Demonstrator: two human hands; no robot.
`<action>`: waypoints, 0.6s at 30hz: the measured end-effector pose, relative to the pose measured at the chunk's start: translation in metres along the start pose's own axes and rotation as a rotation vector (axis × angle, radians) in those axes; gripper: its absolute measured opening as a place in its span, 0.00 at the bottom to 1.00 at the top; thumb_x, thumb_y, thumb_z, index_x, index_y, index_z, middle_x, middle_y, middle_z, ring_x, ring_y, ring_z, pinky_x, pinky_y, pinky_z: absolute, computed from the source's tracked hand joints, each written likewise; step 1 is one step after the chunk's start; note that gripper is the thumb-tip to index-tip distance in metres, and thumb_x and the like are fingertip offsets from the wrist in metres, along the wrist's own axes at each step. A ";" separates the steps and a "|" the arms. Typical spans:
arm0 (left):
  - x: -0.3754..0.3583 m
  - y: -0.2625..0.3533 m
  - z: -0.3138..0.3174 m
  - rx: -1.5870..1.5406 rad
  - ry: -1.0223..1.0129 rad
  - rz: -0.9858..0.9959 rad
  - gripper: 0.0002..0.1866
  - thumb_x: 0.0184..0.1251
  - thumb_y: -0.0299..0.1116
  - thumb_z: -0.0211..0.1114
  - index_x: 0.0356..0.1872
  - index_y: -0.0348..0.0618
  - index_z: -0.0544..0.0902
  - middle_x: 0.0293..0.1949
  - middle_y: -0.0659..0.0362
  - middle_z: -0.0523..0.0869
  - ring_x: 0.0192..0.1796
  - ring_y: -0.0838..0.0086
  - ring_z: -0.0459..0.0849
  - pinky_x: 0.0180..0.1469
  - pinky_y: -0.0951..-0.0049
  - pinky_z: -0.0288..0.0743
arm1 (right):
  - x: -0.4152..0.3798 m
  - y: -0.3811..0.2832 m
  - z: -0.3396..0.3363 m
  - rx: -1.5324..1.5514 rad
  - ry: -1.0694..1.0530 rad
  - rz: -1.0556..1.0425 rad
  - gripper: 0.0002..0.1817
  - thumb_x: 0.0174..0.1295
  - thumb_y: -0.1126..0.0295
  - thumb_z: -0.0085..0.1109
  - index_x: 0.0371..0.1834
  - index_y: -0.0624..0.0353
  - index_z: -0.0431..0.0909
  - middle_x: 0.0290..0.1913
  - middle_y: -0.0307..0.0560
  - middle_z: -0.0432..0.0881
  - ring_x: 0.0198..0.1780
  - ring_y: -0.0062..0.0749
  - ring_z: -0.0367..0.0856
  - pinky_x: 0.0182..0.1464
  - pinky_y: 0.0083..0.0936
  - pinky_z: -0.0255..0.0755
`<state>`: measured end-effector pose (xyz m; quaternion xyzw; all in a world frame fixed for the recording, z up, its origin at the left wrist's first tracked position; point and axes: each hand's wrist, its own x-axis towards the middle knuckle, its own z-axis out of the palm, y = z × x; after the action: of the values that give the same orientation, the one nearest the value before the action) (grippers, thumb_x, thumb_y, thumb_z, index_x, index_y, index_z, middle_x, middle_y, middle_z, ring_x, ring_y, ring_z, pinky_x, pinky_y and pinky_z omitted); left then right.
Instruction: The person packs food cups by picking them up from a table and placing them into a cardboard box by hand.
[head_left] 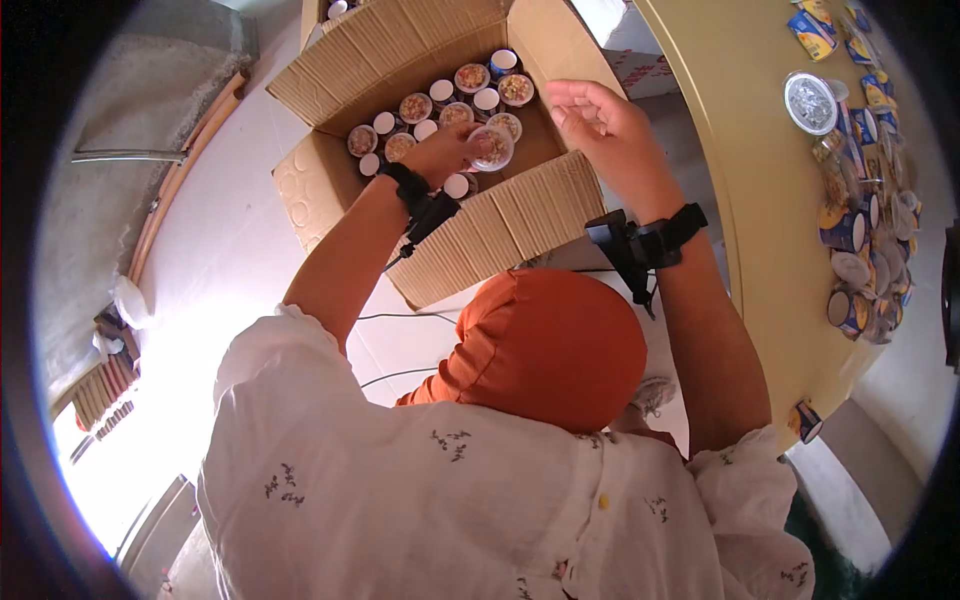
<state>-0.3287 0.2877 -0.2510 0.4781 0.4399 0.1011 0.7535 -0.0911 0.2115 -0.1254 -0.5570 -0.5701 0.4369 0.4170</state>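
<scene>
An open cardboard box (520,217) holds several small cups, some with clear lids over a reddish-brown filling, others showing white round ends. Over the box's near part, my left hand (445,153) is closed on a clear-lidded cup (492,148), which is tilted toward the camera. My right hand (600,112) is above the box's right flap, fingers apart and slightly curled, holding nothing. Another lidded cup (516,90) stands in the box's right part, left of my right hand. Each wrist wears a black strap with a device.
A yellowish table (700,60) curves along the right side. On it lie a silver-looking round container (810,103) and a long heap of blue-and-yellow cups (843,228). One cup (805,421) sits at the table's near edge. Cables lie on the floor below the box.
</scene>
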 end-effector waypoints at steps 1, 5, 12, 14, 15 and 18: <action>0.003 -0.007 0.001 0.004 0.008 -0.019 0.22 0.68 0.38 0.66 0.60 0.43 0.76 0.50 0.63 0.83 0.48 0.78 0.81 0.49 0.75 0.75 | 0.002 0.002 0.000 -0.007 0.013 -0.015 0.17 0.67 0.67 0.60 0.58 0.60 0.77 0.54 0.49 0.84 0.52 0.32 0.83 0.53 0.26 0.77; 0.017 -0.029 -0.001 0.163 0.041 -0.079 0.25 0.71 0.42 0.63 0.64 0.41 0.72 0.53 0.60 0.82 0.51 0.76 0.79 0.52 0.75 0.73 | 0.005 0.000 0.000 -0.003 0.013 -0.016 0.17 0.69 0.66 0.59 0.57 0.60 0.78 0.54 0.48 0.84 0.53 0.31 0.83 0.54 0.27 0.76; 0.037 -0.050 -0.001 0.460 0.129 -0.094 0.25 0.68 0.44 0.67 0.60 0.39 0.77 0.48 0.55 0.85 0.46 0.72 0.83 0.47 0.70 0.78 | -0.001 -0.002 -0.002 -0.044 -0.024 0.056 0.16 0.69 0.66 0.59 0.57 0.60 0.78 0.54 0.50 0.84 0.54 0.32 0.84 0.55 0.27 0.76; 0.050 -0.054 -0.005 0.559 0.108 -0.102 0.26 0.67 0.46 0.67 0.58 0.38 0.78 0.46 0.53 0.86 0.44 0.71 0.84 0.44 0.69 0.79 | -0.002 0.002 -0.003 -0.074 -0.028 0.048 0.17 0.70 0.65 0.58 0.57 0.60 0.78 0.54 0.51 0.84 0.54 0.33 0.84 0.55 0.27 0.76; 0.057 -0.056 -0.006 0.708 0.113 -0.209 0.25 0.67 0.47 0.67 0.55 0.37 0.80 0.43 0.51 0.86 0.41 0.69 0.85 0.42 0.68 0.79 | -0.002 0.003 -0.003 -0.075 -0.029 0.049 0.17 0.70 0.65 0.58 0.57 0.60 0.78 0.54 0.51 0.84 0.54 0.33 0.84 0.55 0.27 0.76; 0.070 -0.063 -0.013 1.010 0.043 -0.261 0.24 0.67 0.48 0.67 0.48 0.34 0.83 0.37 0.49 0.87 0.35 0.68 0.85 0.39 0.66 0.79 | -0.003 0.006 -0.004 -0.083 -0.027 0.010 0.17 0.70 0.65 0.58 0.58 0.59 0.78 0.54 0.51 0.84 0.54 0.34 0.84 0.55 0.28 0.76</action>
<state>-0.3145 0.3032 -0.3432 0.7208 0.5053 -0.2084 0.4262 -0.0851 0.2089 -0.1302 -0.5708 -0.5905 0.4223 0.3836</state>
